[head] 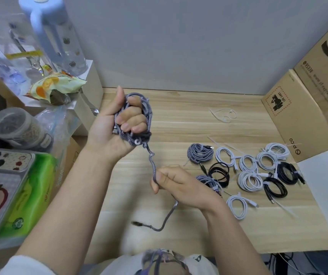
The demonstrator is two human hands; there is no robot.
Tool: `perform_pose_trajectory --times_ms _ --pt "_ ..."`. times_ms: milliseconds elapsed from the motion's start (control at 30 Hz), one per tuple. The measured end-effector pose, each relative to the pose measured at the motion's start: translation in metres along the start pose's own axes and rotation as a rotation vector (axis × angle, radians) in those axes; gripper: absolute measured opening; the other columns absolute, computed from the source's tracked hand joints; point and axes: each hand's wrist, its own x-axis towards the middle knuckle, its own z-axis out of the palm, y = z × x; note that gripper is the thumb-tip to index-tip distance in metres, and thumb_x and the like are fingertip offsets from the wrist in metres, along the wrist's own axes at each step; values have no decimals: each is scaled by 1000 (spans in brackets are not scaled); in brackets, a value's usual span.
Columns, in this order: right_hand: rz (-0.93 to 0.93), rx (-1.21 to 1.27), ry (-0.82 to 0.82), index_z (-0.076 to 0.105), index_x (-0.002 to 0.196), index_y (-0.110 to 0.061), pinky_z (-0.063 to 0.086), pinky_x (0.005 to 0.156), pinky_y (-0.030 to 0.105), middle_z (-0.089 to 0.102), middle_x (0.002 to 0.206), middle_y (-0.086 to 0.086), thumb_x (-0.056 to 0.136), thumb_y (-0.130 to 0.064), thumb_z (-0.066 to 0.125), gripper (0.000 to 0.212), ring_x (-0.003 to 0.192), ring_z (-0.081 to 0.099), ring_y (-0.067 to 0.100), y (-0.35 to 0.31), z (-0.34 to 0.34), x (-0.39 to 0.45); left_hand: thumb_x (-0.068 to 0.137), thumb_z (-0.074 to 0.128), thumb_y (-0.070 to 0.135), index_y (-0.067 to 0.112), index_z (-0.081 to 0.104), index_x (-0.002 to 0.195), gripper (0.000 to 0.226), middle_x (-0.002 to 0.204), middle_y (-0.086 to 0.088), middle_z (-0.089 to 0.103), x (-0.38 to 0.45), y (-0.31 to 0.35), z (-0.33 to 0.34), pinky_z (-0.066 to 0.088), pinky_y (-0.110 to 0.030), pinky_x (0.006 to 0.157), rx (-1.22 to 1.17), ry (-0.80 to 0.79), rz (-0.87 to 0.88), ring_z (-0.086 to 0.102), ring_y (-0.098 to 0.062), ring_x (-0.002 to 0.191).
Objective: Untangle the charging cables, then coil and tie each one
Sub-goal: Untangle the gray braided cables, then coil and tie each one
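Head view: left hand (117, 124) grip wraps grey cable (139, 116); right hand (177, 185) pinches tail; box (278, 104) label "UN 3481".

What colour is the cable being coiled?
Grey-blue braided cable, seen in the head view.

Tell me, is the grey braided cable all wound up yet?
Not fully. The grey braided cable loops around the left hand, its tail through the right hand.

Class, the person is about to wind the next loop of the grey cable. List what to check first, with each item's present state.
1. Left hand grips the grey coil: ok.
2. Right hand pinches the loose strand: ok.
3. Strand free of kinks: not ok, a small twist sits below the coil.
4. Plug end hangs free: ok.
5. Zip tie ready on the table: ok.
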Motion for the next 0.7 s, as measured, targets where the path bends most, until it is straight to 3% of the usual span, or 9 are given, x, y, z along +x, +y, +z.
perform_pose_trajectory --times_ms 67,133,233,267,300,467,567,700 --pt "25 108 1 52 68 -25 39 72 9 55 63 -19 98 -21 38 33 65 49 -8 -6 -1 -2 94 49 35 7 58 72 37 42 0 45 2 -1 -4 41 -24 47 110 203 200 43 -14 38" --pt "9 97 -6 53 69 -23 39 67 12 53 65 -15 95 -25 44 27 65 48 -3 -8 0 -5 92 45 36 14 54 65 36 38 8 36 7 -6 -5 36 -17 42 260 401 358 35 -7 34" --pt "0 113 -5 57 78 -19 41 64 24 50 66 -5 86 -26 52 12 66 47 10 -10 0 -6 98 38 31 15 50 66 37 41 9 32 14 -15 -10 35 -17 41 453 568 437 32 -6 34" --pt "18 149 -16 57 81 -24 40 62 21 50 64 -7 85 -19 55 6 65 47 11 -11 -1 -6 100 36 29 14 48 70 36 41 8 32 15 -18 -12 35 -17 42 554 607 441 32 -7 35" --pt "32 173 -19 57 84 -28 39 60 17 52 63 -8 84 -12 58 16 63 49 11 -11 -1 -7 100 36 27 12 48 73 33 41 8 33 15 -21 -14 35 -18 42 663 634 438 32 -8 35" --pt "77 276 3 57 108 -23 43 71 13 60 71 -9 85 10 58 40 69 56 7 -15 -12 -15 98 45 22 8 57 84 23 42 4 45 11 -32 -18 36 -19 47 1252 649 331 41 -11 42" --pt "102 358 18 53 117 -20 45 70 12 67 79 -5 90 14 48 44 72 64 2 -16 -15 -18 95 54 22 -2 60 70 35 43 2 51 8 -36 -23 37 -13 52 1643 598 214 44 -7 44" --pt "184 453 210 62 104 -15 49 59 14 70 76 0 94 7 45 30 65 69 9 -14 -25 -20 91 55 41 -6 61 71 52 47 -1 54 -3 -36 -26 35 -14 49 1677 415 -168 44 -8 44"
